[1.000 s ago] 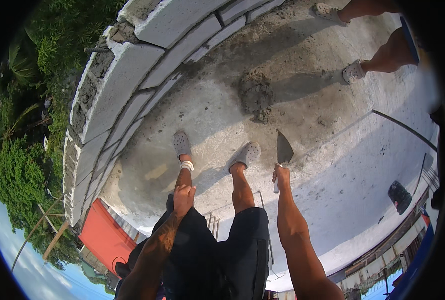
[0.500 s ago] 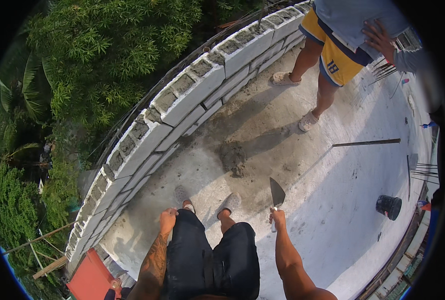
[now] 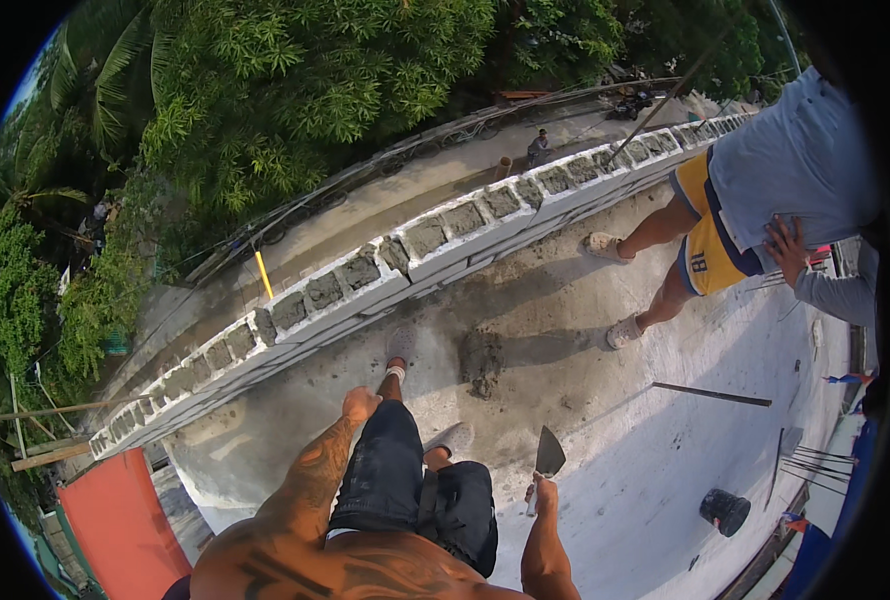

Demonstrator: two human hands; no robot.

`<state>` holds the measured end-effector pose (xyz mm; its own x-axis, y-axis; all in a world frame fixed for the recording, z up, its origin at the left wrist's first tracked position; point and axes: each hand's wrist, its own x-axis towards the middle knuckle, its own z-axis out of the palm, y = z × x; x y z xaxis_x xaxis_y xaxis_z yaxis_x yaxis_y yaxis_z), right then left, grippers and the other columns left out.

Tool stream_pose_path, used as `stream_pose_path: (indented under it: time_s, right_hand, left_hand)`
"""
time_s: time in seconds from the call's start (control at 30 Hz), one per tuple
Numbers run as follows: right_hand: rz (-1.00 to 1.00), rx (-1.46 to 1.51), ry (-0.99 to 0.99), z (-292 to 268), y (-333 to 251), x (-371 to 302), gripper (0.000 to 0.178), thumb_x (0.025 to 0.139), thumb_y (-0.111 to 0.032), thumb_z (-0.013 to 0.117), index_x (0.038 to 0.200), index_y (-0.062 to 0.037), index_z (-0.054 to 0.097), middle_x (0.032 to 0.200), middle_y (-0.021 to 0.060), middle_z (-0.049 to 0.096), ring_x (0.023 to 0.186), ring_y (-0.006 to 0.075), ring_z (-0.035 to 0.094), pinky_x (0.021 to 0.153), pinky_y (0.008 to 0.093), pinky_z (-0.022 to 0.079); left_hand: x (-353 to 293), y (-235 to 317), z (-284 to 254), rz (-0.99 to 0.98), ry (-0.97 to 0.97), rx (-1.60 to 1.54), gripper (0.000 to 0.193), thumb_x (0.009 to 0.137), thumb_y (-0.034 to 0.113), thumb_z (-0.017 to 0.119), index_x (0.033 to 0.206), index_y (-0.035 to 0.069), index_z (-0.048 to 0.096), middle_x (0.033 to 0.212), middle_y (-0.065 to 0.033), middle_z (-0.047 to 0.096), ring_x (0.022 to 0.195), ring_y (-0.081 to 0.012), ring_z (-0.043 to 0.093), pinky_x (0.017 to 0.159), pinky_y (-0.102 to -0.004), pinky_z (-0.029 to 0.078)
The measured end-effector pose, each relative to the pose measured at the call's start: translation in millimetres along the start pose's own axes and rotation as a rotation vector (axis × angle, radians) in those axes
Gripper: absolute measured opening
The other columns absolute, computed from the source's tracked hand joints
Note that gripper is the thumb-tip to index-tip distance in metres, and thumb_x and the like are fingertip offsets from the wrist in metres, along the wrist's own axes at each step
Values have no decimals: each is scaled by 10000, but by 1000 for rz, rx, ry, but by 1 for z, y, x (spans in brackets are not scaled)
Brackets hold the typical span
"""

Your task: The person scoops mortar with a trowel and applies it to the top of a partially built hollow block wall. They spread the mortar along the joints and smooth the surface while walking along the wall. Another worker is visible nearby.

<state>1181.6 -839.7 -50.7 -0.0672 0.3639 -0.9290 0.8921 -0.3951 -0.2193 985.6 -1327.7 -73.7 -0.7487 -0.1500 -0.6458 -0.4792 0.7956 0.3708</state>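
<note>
My right hand (image 3: 543, 494) is closed round the handle of a pointed trowel (image 3: 551, 453), its metal blade facing forward over the concrete floor. My left hand (image 3: 361, 405) forms a fist beside my left knee, and no object shows in it. Ahead of my feet lies a small heap of wet grey mortar (image 3: 482, 362) on a damp patch of floor. To the left and front runs a low wall of hollow blocks (image 3: 435, 268), its top cells filled with rough mortar.
A person in yellow shorts (image 3: 713, 252) stands ahead right, one hand at the waist. A dark bar (image 3: 711, 394) lies on the floor, with a black bucket (image 3: 724, 511) beyond my right hand. Thin rods (image 3: 817, 468) stick out at the right edge. Trees (image 3: 295, 110) and a path lie beyond the wall.
My view has tilted and turned, so the path beyond the wall and more of my torso now show. The trowel stays in my right hand; my left hand remains closed near the knee.
</note>
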Motion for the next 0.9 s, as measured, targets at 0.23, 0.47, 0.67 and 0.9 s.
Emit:
stream_pose_path:
  time_s: [0.23,0.47,0.67,0.9]
  right_hand:
    - [50,-229,18,69,-61,-57,162,902,-198,600,854,-52,551,592,54,508,452,202,500,406,361,437]
    - [-264,-326,-122,170,-206,-122,202,937,-238,569,969,-39,579,641,26,524,501,133,506,447,302,433]
    - [-403,-456,-67,208,-245,-157,325,945,-309,593,1071,-10,580,672,41,557,525,125,519,446,288,420]
    - [-318,-501,92,185,-206,-160,347,866,-253,727,1018,2,547,643,61,559,499,146,523,414,315,414]
  left_hand:
    - [74,88,-88,236,-45,-332,338,902,308,600,799,0,694,809,-222,671,827,-402,643,769,-473,478]
    - [107,50,-136,281,-32,-126,364,871,341,626,748,0,664,808,-214,656,823,-396,631,750,-497,470]
    - [117,-21,-126,95,-179,59,387,829,387,659,840,2,690,890,-222,677,900,-406,639,811,-479,490]
    - [124,-40,-120,65,-153,-187,427,807,414,685,822,-12,687,851,-227,674,860,-395,647,766,-465,496]
